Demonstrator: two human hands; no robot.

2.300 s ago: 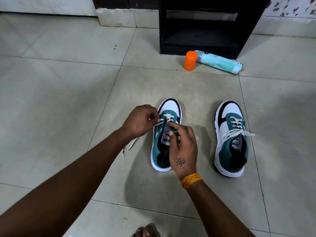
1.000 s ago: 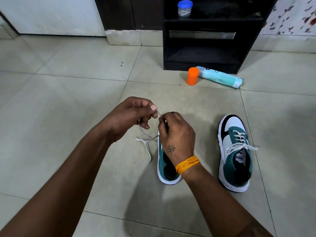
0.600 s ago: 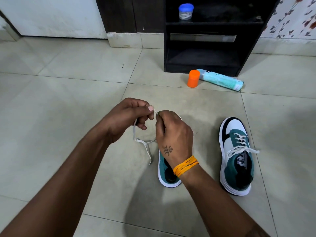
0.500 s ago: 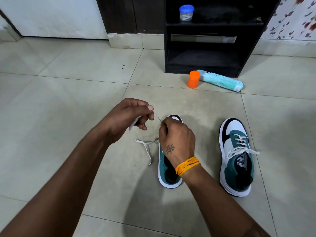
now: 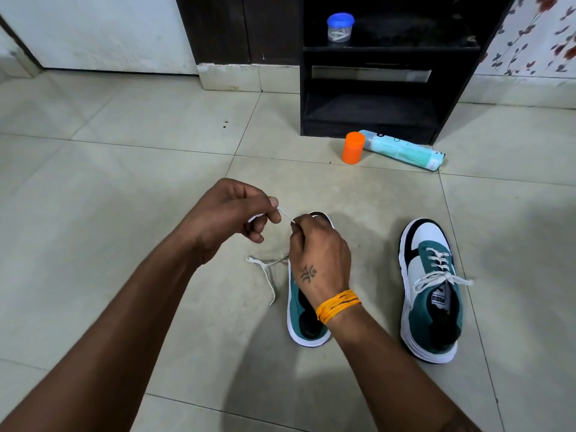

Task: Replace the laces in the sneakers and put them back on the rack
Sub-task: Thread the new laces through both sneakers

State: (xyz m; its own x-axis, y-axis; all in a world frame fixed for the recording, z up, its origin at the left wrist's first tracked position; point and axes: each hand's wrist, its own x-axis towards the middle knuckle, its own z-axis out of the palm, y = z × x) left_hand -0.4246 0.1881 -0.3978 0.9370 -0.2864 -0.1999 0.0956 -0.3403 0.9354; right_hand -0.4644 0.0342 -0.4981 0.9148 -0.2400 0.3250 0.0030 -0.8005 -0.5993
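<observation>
**Over the near sneaker, the lace is coming taut between your hands**

Above the toe of the left-hand sneaker [image 5: 307, 325], you are holding a short run of white lace [image 5: 285, 214] stretched between both hands. Your left hand [image 5: 230, 213] is closed around the lace, thumb pressing it against the curled fingers. Your right hand [image 5: 318, 254] is pinching the other end at its fingertips, covering most of the shoe's eyelets. Compared with moments ago, when both hands were down on the tongue, you are now working with them lifted clear of the shoe, and the lace is being drawn up and out. A loose tail [image 5: 265, 272] is lying on the floor at nine o'clock from the shoe.

That suggests you are pulling slack through an eyelet, so this sneaker is only partly laced. The second sneaker [image 5: 431, 291], at three o'clock, is already laced and tied. The rack [image 5: 374, 73] is standing at twelve o'clock, neither shoe on it yet.
</observation>
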